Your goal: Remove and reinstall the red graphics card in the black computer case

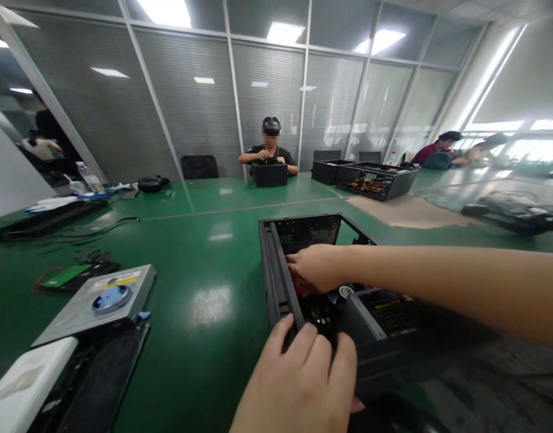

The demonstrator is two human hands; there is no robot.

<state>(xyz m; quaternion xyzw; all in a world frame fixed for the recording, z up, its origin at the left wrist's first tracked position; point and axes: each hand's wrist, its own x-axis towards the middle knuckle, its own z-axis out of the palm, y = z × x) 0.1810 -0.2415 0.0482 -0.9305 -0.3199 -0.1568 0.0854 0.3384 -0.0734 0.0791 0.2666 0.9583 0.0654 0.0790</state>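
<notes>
An open black computer case (276, 270) lies on the green table (204, 264) in front of me. My left hand (303, 379) rests at its near end, fingers curled over the case edge and a black part inside. My right hand (315, 267) reaches in from the right, fingers bent down onto a red part near the left wall; what they hold is hidden. A grey power supply (384, 316) with a black vented top sits inside the case, under my right forearm.
An optical drive (100, 300) with a blue disc, a white box (27, 385), a black panel (100, 385) and a green board (66, 276) lie at left. A person (269, 150) works on a black box across the table. More open cases (375, 180) stand at the far right.
</notes>
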